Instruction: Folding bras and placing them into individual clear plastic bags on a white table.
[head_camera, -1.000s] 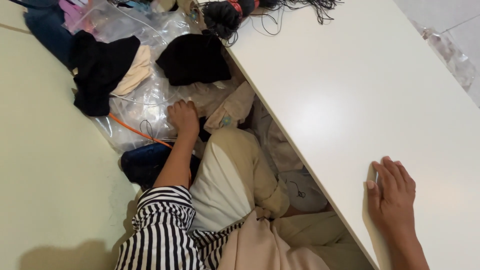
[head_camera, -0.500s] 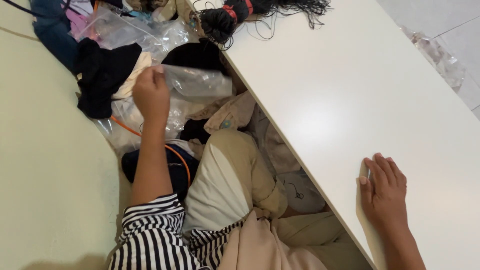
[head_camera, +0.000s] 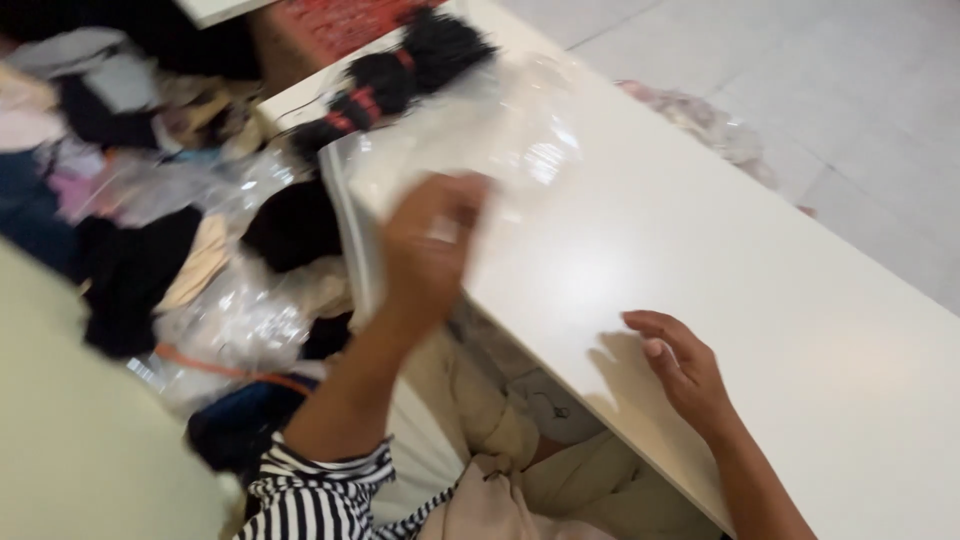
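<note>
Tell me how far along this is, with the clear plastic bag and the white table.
Done: the left hand has a clear plastic bag lifted over the white table, away from the heap of clothes and bags on the floor. In hand: the blurred bag hangs above the tabletop, while the right hand rests flat on it. Left: the bag is not yet laid down, and the heap looks full.

White table (head_camera: 760, 300), perhaps black cords (head_camera: 400, 75)

left hand (head_camera: 432, 245) motion-blurred, clear bag (head_camera: 480, 140) indistinct
</note>
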